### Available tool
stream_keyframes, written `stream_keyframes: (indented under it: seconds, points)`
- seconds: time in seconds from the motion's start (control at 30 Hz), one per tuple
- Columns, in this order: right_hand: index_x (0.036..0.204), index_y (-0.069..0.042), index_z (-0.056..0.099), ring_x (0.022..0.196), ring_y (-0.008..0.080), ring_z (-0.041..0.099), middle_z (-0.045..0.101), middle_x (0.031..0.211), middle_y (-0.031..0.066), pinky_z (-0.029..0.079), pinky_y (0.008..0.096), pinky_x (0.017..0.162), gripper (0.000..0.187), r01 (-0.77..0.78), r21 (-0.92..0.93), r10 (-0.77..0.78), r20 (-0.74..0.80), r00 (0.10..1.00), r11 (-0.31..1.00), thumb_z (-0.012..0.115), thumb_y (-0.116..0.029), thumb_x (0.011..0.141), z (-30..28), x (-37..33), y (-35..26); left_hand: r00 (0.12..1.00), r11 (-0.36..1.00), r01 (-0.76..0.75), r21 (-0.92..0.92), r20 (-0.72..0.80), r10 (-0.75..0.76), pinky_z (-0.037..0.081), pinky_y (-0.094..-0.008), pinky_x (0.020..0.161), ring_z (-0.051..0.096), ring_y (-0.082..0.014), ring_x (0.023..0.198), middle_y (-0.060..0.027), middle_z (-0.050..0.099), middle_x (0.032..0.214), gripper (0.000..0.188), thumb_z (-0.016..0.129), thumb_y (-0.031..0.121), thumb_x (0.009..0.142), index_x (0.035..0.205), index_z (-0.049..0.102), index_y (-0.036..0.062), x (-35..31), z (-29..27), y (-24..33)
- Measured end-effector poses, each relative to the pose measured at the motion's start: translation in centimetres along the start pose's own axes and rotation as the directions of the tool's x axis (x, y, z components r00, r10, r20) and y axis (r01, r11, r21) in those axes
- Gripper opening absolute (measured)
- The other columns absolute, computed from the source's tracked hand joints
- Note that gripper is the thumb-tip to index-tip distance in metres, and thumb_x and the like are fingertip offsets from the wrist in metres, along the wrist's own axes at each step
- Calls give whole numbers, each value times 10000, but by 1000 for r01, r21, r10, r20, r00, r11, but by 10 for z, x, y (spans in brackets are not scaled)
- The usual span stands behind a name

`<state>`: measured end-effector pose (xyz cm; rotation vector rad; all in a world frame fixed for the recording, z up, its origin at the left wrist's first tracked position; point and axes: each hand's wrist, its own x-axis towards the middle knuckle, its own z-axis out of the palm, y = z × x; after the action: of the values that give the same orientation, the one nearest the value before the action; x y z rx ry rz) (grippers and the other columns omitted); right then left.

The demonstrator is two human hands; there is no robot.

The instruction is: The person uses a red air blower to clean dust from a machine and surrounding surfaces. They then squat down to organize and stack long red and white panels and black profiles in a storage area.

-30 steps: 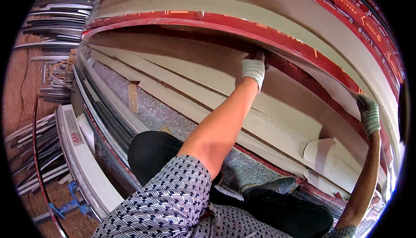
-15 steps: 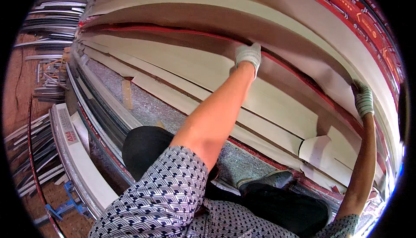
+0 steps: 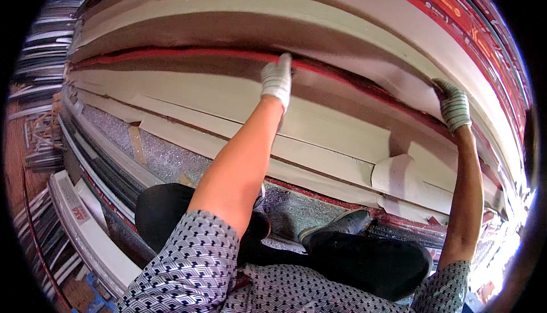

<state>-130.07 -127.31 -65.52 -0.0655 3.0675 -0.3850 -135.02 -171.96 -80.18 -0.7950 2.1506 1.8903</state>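
Long beige cardboard sheets (image 3: 327,122), bowed by the lens, stretch across in front of me. A red edge (image 3: 188,52) runs along one of them. My left hand (image 3: 277,80), in a pale knitted glove, closes on that red edge with the thumb pointing up. Farther right, my right hand (image 3: 454,105), in a striped knitted glove, is closed at the edge of the upper cardboard (image 3: 353,39). Its fingertips are partly hidden at the dark gap behind that edge. Near the right hand's forearm, a torn cardboard flap (image 3: 396,176) curls up.
Red printed packaging (image 3: 450,5) lines the upper right. Stacked thin strips (image 3: 48,45) lie at the far left. A long white profile (image 3: 94,236) lies at lower left. My shoe (image 3: 336,224) stands on a speckled grey surface (image 3: 285,204), beside my dark-trousered knees.
The whole view has shifted, so both hands and the cardboard appear farther left. Both hands stay at the cardboard edges; the left hand now looks more upright, its thumb raised.
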Motion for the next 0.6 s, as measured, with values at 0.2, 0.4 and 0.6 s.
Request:
stream_keyframes:
  seconds: [0.2, 0.4, 0.6]
  points:
    - [1102, -133, 689, 944, 373, 641, 667, 1026, 175, 517, 432, 803, 223, -34, -1, 34, -14, 999, 999, 572, -227, 937, 0, -26, -3, 986, 956, 146, -253, 113, -121, 495, -348, 830, 552, -193, 873, -82, 553, 928, 400, 676, 396, 879, 980, 555, 28, -38, -12, -18]
    - [1096, -155, 692, 931, 397, 614, 656, 991, 185, 501, 443, 783, 229, -89, -91, 86, -45, 995, 992, 563, -264, 941, 1, 15, 10, 947, 990, -77, 122, 319, 34, 434, -336, 894, 510, -174, 935, -64, 607, 978, 493, 749, 400, 813, 1046, 617, -14, -64, -5, 12]
    - [1073, -163, 698, 922, 387, 623, 662, 988, 179, 504, 438, 767, 201, -93, -46, 89, -90, 992, 995, 584, -249, 931, -6, 31, 15, 879, 962, -211, 176, 464, 108, 480, -354, 860, 580, -213, 917, -78, 617, 931, 578, 725, 463, 835, 1056, 589, -53, -32, -7, 14]
